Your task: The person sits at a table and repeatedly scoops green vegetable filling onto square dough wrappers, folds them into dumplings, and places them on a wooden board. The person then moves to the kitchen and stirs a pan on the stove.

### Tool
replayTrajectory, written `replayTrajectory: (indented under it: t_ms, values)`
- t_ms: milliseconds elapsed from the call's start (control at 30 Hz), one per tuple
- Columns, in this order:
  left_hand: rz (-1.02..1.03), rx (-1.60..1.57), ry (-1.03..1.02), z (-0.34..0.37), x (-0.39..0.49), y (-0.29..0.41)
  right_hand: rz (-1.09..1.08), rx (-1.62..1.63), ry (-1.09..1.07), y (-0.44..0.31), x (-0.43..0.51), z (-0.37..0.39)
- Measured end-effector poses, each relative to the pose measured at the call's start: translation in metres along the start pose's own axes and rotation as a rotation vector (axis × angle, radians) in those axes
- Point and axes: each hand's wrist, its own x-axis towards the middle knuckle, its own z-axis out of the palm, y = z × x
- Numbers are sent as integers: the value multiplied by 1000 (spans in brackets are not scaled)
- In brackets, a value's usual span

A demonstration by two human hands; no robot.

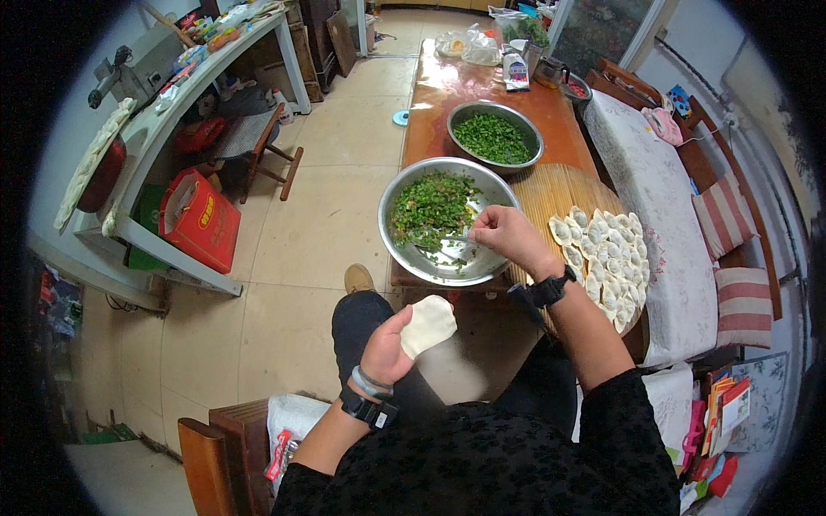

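A flat round dough wrapper (pixel 428 326) lies across the palm and fingers of my left hand (pixel 385 351), in front of the table edge. My right hand (pixel 506 237) grips a metal utensil (pixel 455 239) over the near steel bowl (pixel 387 242); its working end is partly hidden in the food. Chopped green filling (pixel 432 203) is heaped on the far left side of that bowl, with scraps on the bare metal. To the right, several rows of folded dumplings (pixel 610 251) rest on a round wooden board (pixel 539 193).
A second steel bowl (pixel 534 158) of chopped greens (pixel 492 138) stands behind the first on the wooden table (pixel 432 122). Plastic bags (pixel 481 48) and a packet (pixel 515 69) are at its far end. A covered bench (pixel 664 226) runs along the right; a folding stool (pixel 255 145) stands left.
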Motion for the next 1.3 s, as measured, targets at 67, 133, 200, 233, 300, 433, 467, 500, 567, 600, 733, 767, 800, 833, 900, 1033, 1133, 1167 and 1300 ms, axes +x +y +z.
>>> replayTrajectory:
  t_ms: [67, 133, 200, 233, 300, 433, 467, 500, 567, 600, 733, 767, 800, 833, 900, 1033, 1133, 1167, 1300]
  values:
    - [6, -9, -4, -1, 3, -1, 149, 313, 11, -7, -8, 11]
    - [13, -26, 3, -2, 3, -1, 203, 394, 18, -11, -13, 20]
    - [16, -65, -36, -3, 2, 0, 208, 453, 57, -13, -16, 26]
    - [15, -46, -9, -3, 2, 0, 187, 515, 78, -14, -17, 28]
    - [13, -57, -6, -3, 2, 0, 141, 637, 131, -15, -19, 34]
    - [18, -19, 34, -2, 5, -1, 79, 918, 206, -21, -19, 57]
    - [18, -16, 29, -2, 5, -1, 88, 868, 207, -23, -19, 61]
    - [23, -25, -6, -2, 5, -1, 133, 812, 214, -25, -19, 65]
    - [28, 0, 40, -3, 4, -1, 16, 687, 228, -26, -23, 68]
    - [37, -2, 44, -4, 4, 0, -38, 673, 265, -27, -27, 68]
    - [23, 21, 30, -6, 5, -1, -390, 329, 340, -30, -32, 70]
    - [20, 16, 28, -7, 6, -2, -490, 215, 342, -31, -32, 69]
    - [19, 11, 27, -7, 7, -2, -472, 231, 276, -32, -33, 69]
    - [18, 11, 20, -7, 8, -2, -515, 162, 241, -31, -34, 68]
    - [17, 7, 16, -7, 7, -2, -569, 18, 150, -29, -39, 62]
    - [43, 33, 8, -5, 5, -1, -556, 6, 104, -19, -53, 45]
    - [38, 2, 7, -3, 6, -1, -522, 84, 261, -15, -52, 43]
    - [40, 10, 13, -3, 7, -2, -518, 107, 310, -15, -51, 44]
    - [36, -7, 61, -3, 6, -1, -451, -133, 353, -13, -52, 46]
